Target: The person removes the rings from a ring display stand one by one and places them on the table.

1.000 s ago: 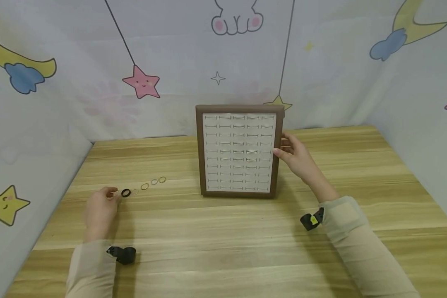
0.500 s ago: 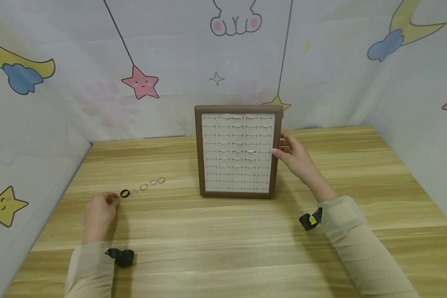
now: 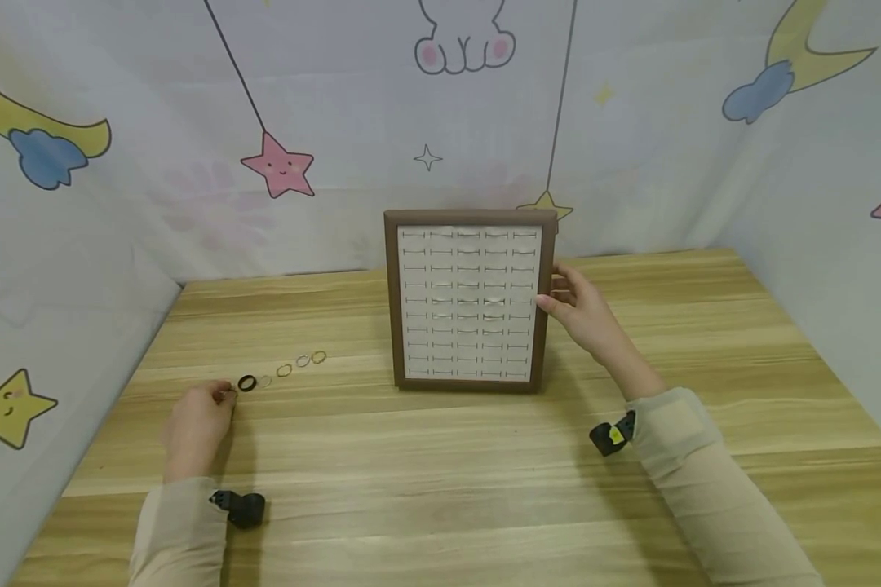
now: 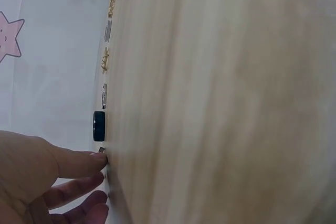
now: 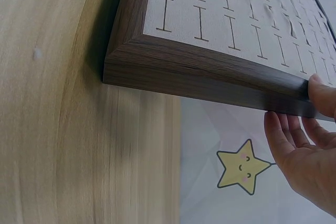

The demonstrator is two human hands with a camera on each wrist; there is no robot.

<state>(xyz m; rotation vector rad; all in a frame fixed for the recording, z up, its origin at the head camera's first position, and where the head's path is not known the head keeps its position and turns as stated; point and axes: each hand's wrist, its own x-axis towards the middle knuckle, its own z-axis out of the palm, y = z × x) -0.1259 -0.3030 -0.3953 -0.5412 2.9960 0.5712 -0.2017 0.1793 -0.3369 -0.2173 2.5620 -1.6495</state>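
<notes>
- The left hand (image 3: 194,424) pinches a small ring (image 3: 227,395), just beside the black ring (image 3: 247,383).
- The right hand (image 3: 586,311) holds the display board (image 3: 470,303) by its edge.

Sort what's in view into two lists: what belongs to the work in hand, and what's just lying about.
In hand:
- left hand, fingertips at a small ring ending the row
- right hand, gripping the frame's edge
- ring display board, upright, slots look empty
- black ring
- row of thin rings

Lying about:
- wooden table
- cartoon backdrop
</notes>
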